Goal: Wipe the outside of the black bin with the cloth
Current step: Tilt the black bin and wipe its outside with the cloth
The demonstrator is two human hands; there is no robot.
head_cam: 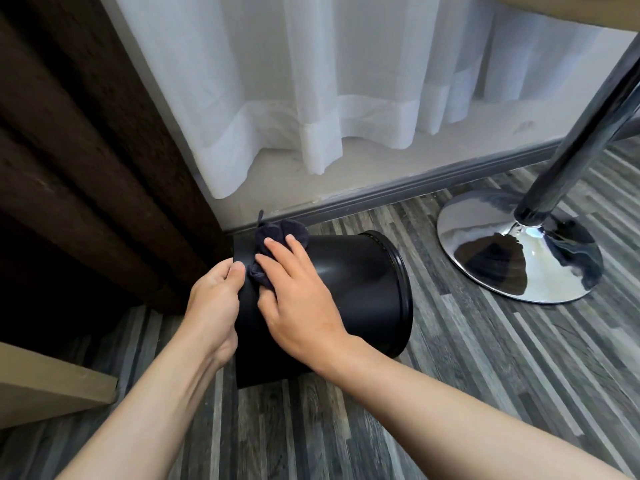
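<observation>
The black bin (pixel 360 282) lies on its side on the floor, its rimmed end pointing right and its other end toward me on the left. My left hand (pixel 213 310) grips the bin's left end, thumb on top of the edge. My right hand (pixel 294 296) lies flat on the bin's upper side and presses a dark cloth (pixel 277 237) against it. The cloth bunches out beyond my fingertips, and part of it is hidden under my palm.
A chrome table base (pixel 512 251) with its pole stands on the grey striped floor at right. A dark brown curtain (pixel 86 161) hangs at left, white sheer curtains (pixel 311 98) behind. A light wooden board (pixel 52 386) sits at lower left.
</observation>
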